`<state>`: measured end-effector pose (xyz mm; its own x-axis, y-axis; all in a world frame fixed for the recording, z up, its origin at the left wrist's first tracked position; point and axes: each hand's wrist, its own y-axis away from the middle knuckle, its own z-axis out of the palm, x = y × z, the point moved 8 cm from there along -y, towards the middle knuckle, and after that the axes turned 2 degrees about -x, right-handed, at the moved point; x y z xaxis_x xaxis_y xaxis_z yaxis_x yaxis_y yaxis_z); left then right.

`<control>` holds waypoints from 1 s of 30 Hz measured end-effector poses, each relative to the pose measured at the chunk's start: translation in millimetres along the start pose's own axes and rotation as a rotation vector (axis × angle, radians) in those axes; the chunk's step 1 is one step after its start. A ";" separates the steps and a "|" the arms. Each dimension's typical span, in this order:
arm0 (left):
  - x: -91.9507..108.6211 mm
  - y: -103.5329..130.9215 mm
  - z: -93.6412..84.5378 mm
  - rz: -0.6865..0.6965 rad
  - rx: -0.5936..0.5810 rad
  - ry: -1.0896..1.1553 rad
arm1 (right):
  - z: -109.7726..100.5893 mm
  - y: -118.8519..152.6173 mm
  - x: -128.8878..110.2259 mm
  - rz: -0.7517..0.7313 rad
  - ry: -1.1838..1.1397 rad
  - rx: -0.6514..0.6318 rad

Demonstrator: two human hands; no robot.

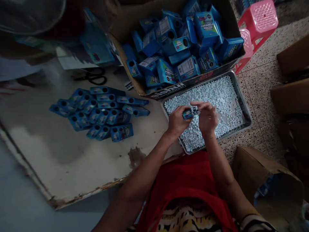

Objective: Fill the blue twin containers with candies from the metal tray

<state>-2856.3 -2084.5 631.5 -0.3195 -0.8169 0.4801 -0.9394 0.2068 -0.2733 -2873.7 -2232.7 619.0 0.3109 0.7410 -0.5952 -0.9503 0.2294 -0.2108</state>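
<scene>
Blue box [187, 113], between hands [178, 120], apart from tray rim [250, 121]

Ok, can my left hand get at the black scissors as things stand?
Probably not directly: your left hand is holding a small blue box, and the grouped blue boxes on the table stand between it and the scissors.

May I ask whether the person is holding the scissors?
No, the scissors lie on the table, while the left hand holds a small blue box over the metal tray.
</scene>
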 end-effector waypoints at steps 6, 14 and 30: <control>-11.0 2.5 -1.0 0.027 0.009 0.205 | -97.9 -15.1 -4.3 0.009 0.574 0.091; -29.8 19.3 -1.8 -0.001 -0.053 0.220 | -190.9 -99.0 38.3 -0.088 1.530 0.296; -43.5 23.6 -25.6 -0.063 -0.013 -0.101 | -92.4 15.0 101.9 0.524 -0.171 0.305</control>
<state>-2867.7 -2030.2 625.5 -0.2461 -0.8787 0.4091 -0.9590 0.1596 -0.2342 -2854.4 -2212.0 483.6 -0.1811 0.8886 -0.4214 -0.9462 -0.0406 0.3211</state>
